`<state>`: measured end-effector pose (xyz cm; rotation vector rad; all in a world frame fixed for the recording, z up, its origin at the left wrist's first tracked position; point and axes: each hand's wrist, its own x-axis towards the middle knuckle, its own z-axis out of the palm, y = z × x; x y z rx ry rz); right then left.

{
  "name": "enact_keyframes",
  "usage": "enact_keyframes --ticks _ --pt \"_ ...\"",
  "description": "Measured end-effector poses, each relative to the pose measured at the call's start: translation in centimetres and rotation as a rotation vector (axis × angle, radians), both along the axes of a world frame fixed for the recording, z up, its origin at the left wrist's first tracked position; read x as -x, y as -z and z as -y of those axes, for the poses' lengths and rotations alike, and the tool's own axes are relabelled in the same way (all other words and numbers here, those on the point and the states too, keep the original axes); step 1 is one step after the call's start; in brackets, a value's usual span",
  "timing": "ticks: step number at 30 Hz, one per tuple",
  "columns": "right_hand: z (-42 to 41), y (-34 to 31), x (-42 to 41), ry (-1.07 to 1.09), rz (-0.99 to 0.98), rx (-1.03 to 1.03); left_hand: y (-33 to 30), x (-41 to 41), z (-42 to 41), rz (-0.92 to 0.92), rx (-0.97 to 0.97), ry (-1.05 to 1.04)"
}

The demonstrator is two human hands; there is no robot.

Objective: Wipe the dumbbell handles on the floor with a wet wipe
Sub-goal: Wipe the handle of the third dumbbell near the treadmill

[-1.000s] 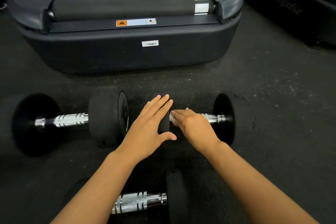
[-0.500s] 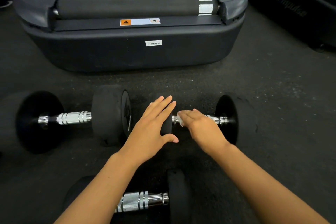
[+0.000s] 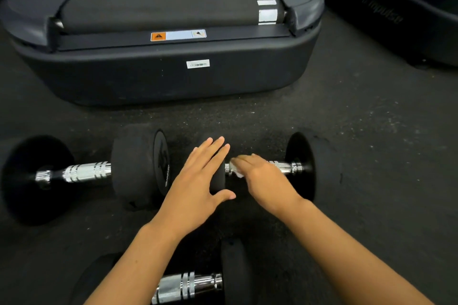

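Three black dumbbells with chrome handles lie on the dark floor. The right dumbbell [image 3: 301, 166] lies across the middle; my left hand [image 3: 198, 181] rests flat, fingers straight, on its left weight head. My right hand [image 3: 262, 181] lies over its chrome handle [image 3: 288, 167] and presses a white wet wipe [image 3: 238, 173] against the handle's left end; only a bit of the wipe shows under the fingers. The left dumbbell [image 3: 84, 172] lies beside it. A third dumbbell [image 3: 190, 285] lies near me, partly hidden by my left forearm.
The black rear end of a treadmill [image 3: 173, 77] stands just beyond the dumbbells. Another dark machine base [image 3: 401, 7] sits at the upper right. Bare rubber floor [image 3: 384, 156] spreads to the right.
My right hand has stayed over the handle's left end with the wipe, shifting only slightly. The left hand keeps resting on the weight head. The camera view has shifted a little.
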<state>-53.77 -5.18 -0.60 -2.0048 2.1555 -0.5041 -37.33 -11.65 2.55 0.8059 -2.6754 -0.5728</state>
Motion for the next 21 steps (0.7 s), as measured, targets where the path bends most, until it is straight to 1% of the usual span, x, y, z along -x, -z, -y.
enact_keyframes --ticks 4,8,12,17,19,21 --pt "0.4 -1.3 1.6 0.118 0.052 -0.077 0.1 0.1 -0.1 -0.002 0.016 0.003" --pt "1.0 -1.4 1.0 0.052 0.075 -0.12 0.0 0.1 0.2 -0.005 -0.009 -0.013" --pt "2.3 -2.4 2.1 0.078 0.101 -0.246 0.0 0.2 0.1 0.001 -0.007 -0.01" --pt "2.9 -2.4 2.2 0.055 0.182 -0.293 -0.1 0.1 0.1 0.013 -0.03 -0.01" --pt "3.5 -2.7 2.2 0.045 0.181 -0.333 -0.2 0.1 0.0 0.017 -0.029 -0.004" --pt "3.5 -2.6 1.6 0.028 0.162 -0.31 -0.3 0.1 0.0 0.022 -0.033 -0.012"
